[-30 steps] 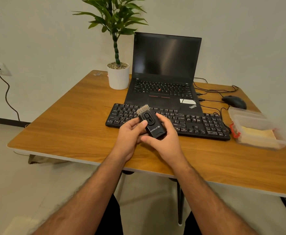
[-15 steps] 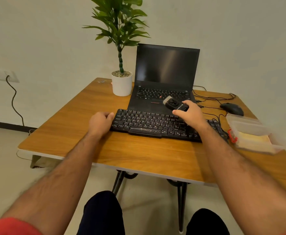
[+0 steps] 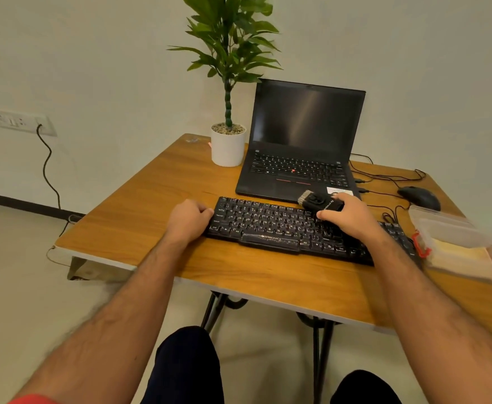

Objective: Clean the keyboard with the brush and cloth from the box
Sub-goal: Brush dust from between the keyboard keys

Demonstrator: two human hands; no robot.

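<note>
One keyboard, one brush, one box at your right. Your right hand grips the brush above the keyboard's top rows; your left hand, fingers curled, braces the keyboard's left end.

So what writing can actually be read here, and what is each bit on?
"ZEBRONICS": on the front edge of the black external keyboard, below its space bar.
White print on the small black brush in the right hand: too blurred to read.
Keycap legends on the keyboard and the open black laptop: too small to read reliably.
White sticker on the laptop's palm rest: unreadable.
</note>
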